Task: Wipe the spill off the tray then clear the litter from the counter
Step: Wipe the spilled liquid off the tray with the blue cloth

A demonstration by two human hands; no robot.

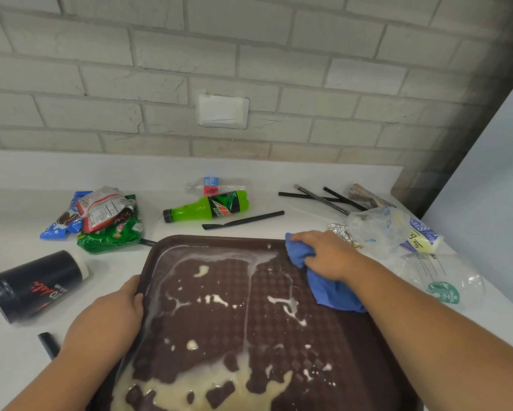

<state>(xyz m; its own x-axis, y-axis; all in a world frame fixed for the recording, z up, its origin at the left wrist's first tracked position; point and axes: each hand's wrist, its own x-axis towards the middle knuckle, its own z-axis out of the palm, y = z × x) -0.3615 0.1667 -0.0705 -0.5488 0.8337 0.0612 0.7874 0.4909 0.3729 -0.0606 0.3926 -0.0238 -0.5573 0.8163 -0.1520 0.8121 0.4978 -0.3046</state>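
Milky spill pooled thickest at the tray's near end, with streaks reaching the far rim. One brown tray sat on the white bench, its near edge out of frame. Left hand wrapped over the tray's left rim. Right hand curled over one bunched blue cloth at the far-right corner.

Litter:
- two bottles lying down, Mountain Dew bottle with clear bottle just behind
- three snack wrappers piled far left
- one black cup on its side
- one Starbucks cup right of the tray
- foil wad against plastic bag
- black straws, at least four, scattered

Widest gap was the bench strip along the brick wall.
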